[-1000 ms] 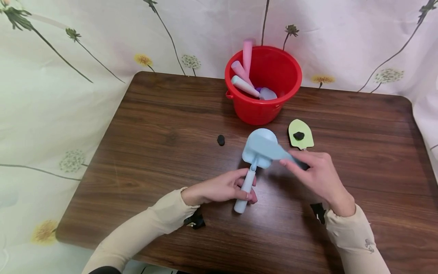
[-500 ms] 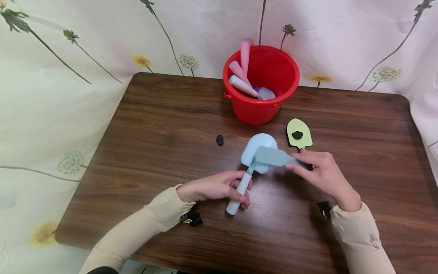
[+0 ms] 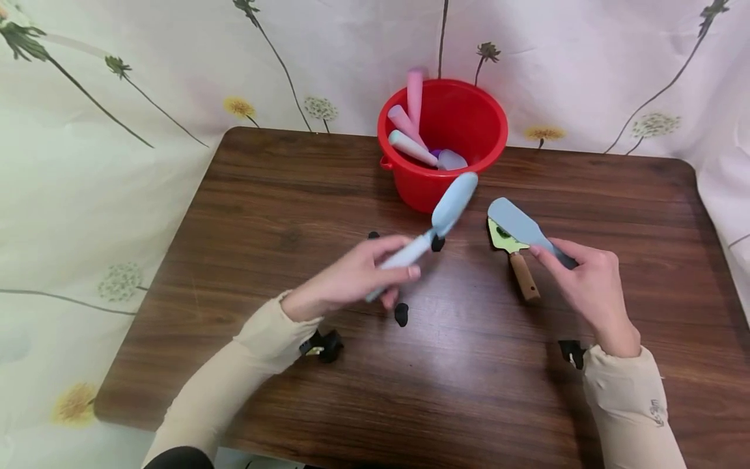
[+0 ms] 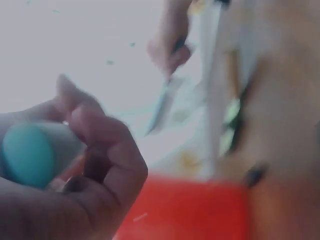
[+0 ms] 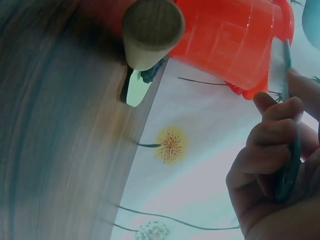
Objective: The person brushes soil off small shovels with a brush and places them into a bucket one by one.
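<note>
My left hand point(image 3: 366, 273) grips the pale handle of a light blue shovel point(image 3: 454, 202), held above the table with its blade tilted towards the bucket. The handle's teal end point(image 4: 30, 155) shows in the left wrist view. In my right hand point(image 3: 592, 283) is a blue-grey brush point(image 3: 518, 221), its pale bristles point(image 5: 276, 67) visible in the right wrist view. From the head view the brush covers part of a green trowel point(image 3: 502, 243); both wrist views show it apart from the trowel. A black lump point(image 5: 152, 72) lies on the trowel. Other black lumps point(image 3: 401, 314) lie near my left hand.
A red bucket point(image 3: 430, 189) stands at the back, holding several tools with pink and white handles point(image 3: 414, 98). The trowel's wooden handle point(image 3: 524, 277) points towards the front of the brown table point(image 3: 263, 195). A flower-printed cloth point(image 3: 351, 52) hangs behind.
The shovel has been raised and turned more edge-on, away from the brush. My right hand has moved the brush right and farther back, over the trowel. More black lumps now show on the table.
</note>
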`<state>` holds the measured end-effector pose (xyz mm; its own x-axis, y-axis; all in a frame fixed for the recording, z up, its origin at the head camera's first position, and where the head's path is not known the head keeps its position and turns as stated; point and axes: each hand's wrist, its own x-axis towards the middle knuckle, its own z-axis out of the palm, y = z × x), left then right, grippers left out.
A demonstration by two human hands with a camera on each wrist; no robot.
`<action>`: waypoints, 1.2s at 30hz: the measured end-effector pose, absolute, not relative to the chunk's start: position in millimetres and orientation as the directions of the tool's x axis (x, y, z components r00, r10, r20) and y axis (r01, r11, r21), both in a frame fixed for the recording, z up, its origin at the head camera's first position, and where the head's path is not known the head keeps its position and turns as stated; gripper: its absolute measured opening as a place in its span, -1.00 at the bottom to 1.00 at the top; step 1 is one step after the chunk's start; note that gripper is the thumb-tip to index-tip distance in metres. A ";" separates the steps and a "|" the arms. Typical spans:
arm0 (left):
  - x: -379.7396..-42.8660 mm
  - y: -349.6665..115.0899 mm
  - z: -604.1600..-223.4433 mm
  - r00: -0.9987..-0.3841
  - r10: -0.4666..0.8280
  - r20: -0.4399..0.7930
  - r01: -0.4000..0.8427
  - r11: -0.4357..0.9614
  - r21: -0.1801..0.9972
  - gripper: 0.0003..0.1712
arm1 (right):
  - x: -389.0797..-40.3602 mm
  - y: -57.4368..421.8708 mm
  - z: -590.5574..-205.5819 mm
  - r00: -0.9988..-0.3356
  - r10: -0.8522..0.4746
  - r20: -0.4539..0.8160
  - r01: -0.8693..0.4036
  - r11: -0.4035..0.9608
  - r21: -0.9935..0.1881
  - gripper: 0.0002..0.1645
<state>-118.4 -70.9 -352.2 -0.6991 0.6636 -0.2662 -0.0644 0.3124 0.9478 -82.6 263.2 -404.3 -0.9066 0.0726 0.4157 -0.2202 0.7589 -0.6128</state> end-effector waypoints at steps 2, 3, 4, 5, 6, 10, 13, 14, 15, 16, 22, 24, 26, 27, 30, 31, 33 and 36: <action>-128.2 -73.1 -340.2 -0.775 0.593 -0.216 0.011 0.354 0.935 -0.66 | -81.3 263.9 -405.0 -0.912 0.079 0.403 -0.208 0.758 -0.619 -0.74; -132.6 -74.1 -335.1 -0.802 0.563 -0.198 0.042 0.384 0.922 -0.66 | -80.5 264.1 -405.5 -0.914 0.082 0.398 -0.204 0.755 -0.623 -0.74; -136.8 -75.0 -331.0 -0.825 0.537 -0.177 0.077 0.417 0.905 -0.67 | -79.7 264.3 -405.9 -0.914 0.083 0.397 -0.203 0.753 -0.626 -0.74; -140.6 -75.9 -327.8 -0.843 0.514 -0.159 0.109 0.453 0.885 -0.66 | -79.1 264.6 -406.2 -0.915 0.085 0.395 -0.202 0.751 -0.629 -0.74; -144.1 -76.7 -325.8 -0.858 0.493 -0.145 0.137 0.491 0.860 -0.65 | -78.6 264.8 -406.5 -0.914 0.086 0.396 -0.202 0.750 -0.630 -0.75; -153.3 -76.3 -322.9 -0.915 0.396 -0.081 0.200 0.619 0.759 -0.58 | -78.1 266.8 -406.5 -0.900 0.091 0.427 -0.212 0.764 -0.610 -0.76; -157.7 -72.9 -325.4 -0.943 0.331 -0.014 0.223 0.665 0.713 -0.53 | -78.3 268.1 -406.1 -0.890 0.100 0.445 -0.214 0.770 -0.601 -0.77; -159.2 -71.7 -326.8 -0.948 0.317 0.019 0.239 0.670 0.703 -0.53 | -78.5 268.1 -406.1 -0.890 0.103 0.444 -0.212 0.769 -0.603 -0.77; -160.5 -70.5 -328.2 -0.952 0.304 0.047 0.247 0.668 0.702 -0.53 | -78.5 268.0 -406.3 -0.892 0.104 0.440 -0.210 0.766 -0.607 -0.78; -162.0 -69.6 -329.7 -0.954 0.292 0.071 0.255 0.661 0.705 -0.54 | -78.5 267.7 -406.4 -0.894 0.104 0.436 -0.208 0.764 -0.610 -0.78; -168.2 -64.6 -332.1 -0.953 0.247 0.176 0.296 0.628 0.720 -0.61 | -78.7 265.7 -407.9 -0.902 0.107 0.418 -0.197 0.761 -0.618 -0.77; -168.7 -62.1 -329.8 -0.951 0.239 0.195 0.304 0.625 0.719 -0.62 | -78.5 265.6 -407.7 -0.904 0.113 0.412 -0.189 0.759 -0.624 -0.76; -169.1 -59.3 -327.7 -0.948 0.235 0.216 0.317 0.612 0.724 -0.63 | -78.3 265.8 -407.8 -0.905 0.117 0.408 -0.184 0.759 -0.625 -0.76; -169.5 -58.1 -326.6 -0.945 0.235 0.228 0.326 0.605 0.727 -0.63 | -78.3 266.0 -407.9 -0.906 0.118 0.407 -0.182 0.759 -0.625 -0.76; -171.1 -55.0 -324.8 -0.930 0.242 0.278 0.368 0.578 0.728 -0.64 | -78.2 266.8 -408.0 -0.903 0.120 0.413 -0.182 0.763 -0.620 -0.76; -171.7 -54.2 -324.7 -0.923 0.242 0.298 0.384 0.568 0.728 -0.65 | -78.3 267.2 -408.3 -0.901 0.119 0.417 -0.184 0.766 -0.616 -0.76; -173.0 -52.9 -324.4 -0.913 0.249 0.323 0.408 0.547 0.731 -0.64 | -78.6 267.8 -408.1 -0.899 0.117 0.423 -0.189 0.767 -0.613 -0.76; -175.4 -50.2 -325.2 -0.899 0.261 0.350 0.437 0.511 0.741 -0.62 | -78.9 268.6 -407.7 -0.896 0.122 0.427 -0.189 0.766 -0.614 -0.76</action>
<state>-175.4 -50.2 -325.2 -0.8995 0.2610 0.3504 0.4367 0.5108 0.7405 -78.9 268.6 -407.7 -0.8961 0.1217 0.4270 -0.1888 0.7660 -0.6145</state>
